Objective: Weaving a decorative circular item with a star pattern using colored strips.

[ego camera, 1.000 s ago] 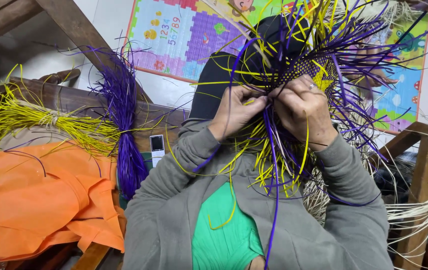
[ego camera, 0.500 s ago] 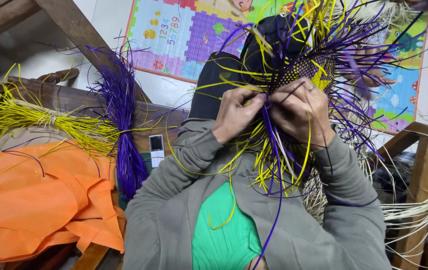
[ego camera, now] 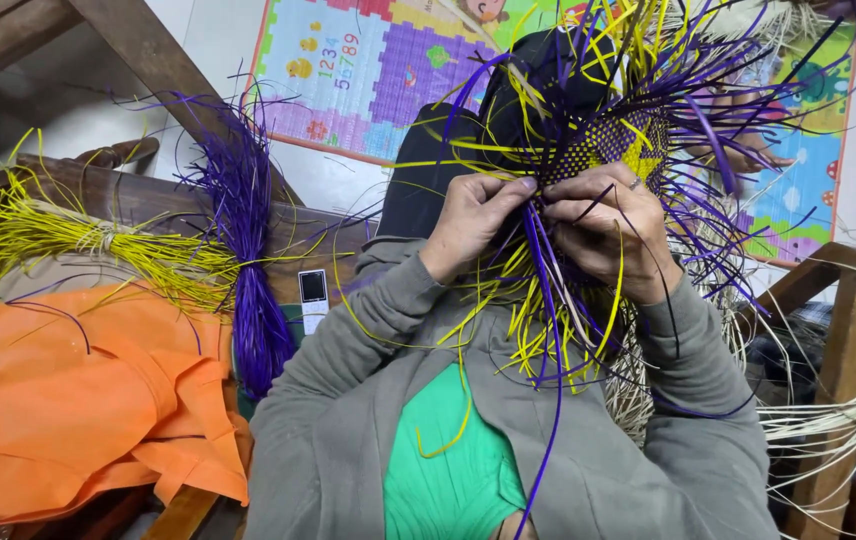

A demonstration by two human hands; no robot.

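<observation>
Up against the dark form [ego camera: 548, 90] at head height, your woven piece [ego camera: 613, 145] of purple and yellow strips fans outward, its loose ends hanging down across your chest. Just below that woven patch, your left hand [ego camera: 473, 220] and right hand [ego camera: 613, 235] meet thumb to thumb, both pinched shut on the purple strips [ego camera: 545, 270], which run straight down from the weave between them. Well left of the weave, a purple bundle [ego camera: 248, 260] and a yellow bundle [ego camera: 78, 235] lie beside orange cloth [ego camera: 78, 400].
</observation>
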